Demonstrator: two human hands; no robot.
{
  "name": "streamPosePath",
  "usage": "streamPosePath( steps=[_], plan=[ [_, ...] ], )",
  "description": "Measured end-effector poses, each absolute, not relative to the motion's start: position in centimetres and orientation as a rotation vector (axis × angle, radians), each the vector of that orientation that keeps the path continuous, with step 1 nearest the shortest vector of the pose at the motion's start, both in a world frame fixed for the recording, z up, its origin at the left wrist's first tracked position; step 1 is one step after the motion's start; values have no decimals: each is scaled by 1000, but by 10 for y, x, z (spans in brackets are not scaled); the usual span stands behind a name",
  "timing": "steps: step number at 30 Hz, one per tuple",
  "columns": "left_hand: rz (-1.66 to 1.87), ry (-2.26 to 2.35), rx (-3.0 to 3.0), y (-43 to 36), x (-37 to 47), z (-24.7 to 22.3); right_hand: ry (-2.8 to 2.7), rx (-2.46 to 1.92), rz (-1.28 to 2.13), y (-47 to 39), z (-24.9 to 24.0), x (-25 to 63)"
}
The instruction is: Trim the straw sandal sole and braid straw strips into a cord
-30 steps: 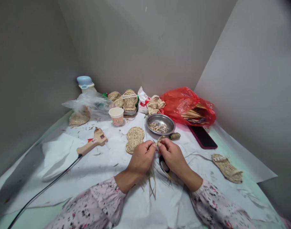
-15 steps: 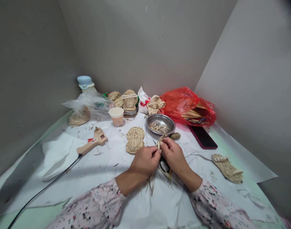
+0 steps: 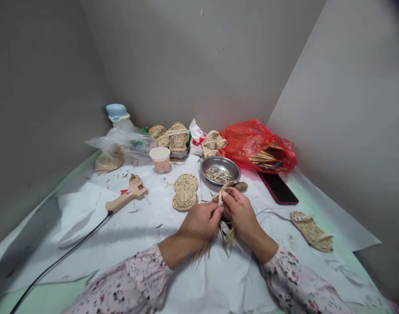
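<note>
A pale straw braid (image 3: 220, 197) rises between my fingertips, its loose strands hanging below over the white paper. My left hand (image 3: 202, 223) pinches it from the left. On the other side, my right hand (image 3: 241, 213) grips the same straw with thumb and forefinger, close to the left fingertips. Dark scissors (image 3: 226, 223) lie under my hands, mostly hidden. Left of them rests a flat coiled straw piece (image 3: 185, 192) shaped like a figure eight. A steel bowl (image 3: 220, 170) with straw scraps stands just beyond my hands.
A glue gun (image 3: 129, 194) with a black cord lies left, near a paper cup (image 3: 160, 159). Behind are woven pieces (image 3: 179, 138) and a red bag (image 3: 247, 144) of straw. At right are a phone (image 3: 278, 188) and a small woven slipper (image 3: 312, 231).
The straw between my fingers has shifted and now shows a wider loop on top. My right fingers have moved slightly, and the hanging strands lie differently.
</note>
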State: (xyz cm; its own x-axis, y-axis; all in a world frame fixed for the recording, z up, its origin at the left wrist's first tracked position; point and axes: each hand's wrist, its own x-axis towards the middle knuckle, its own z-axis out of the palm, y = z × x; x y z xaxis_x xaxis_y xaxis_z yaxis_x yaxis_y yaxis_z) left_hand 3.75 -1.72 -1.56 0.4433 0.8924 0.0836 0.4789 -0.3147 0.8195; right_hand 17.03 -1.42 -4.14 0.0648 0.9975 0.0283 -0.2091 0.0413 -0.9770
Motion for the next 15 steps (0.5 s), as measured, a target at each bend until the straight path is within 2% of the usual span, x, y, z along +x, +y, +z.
streamPosePath(
  steps=[11, 15],
  plan=[
    [648, 1134, 1975, -20, 38, -11, -834, -1007, 1347, -15, -30, 169],
    [755, 1158, 1871, -20, 35, -6, -778, -999, 1410, -15, -28, 171]
  ],
)
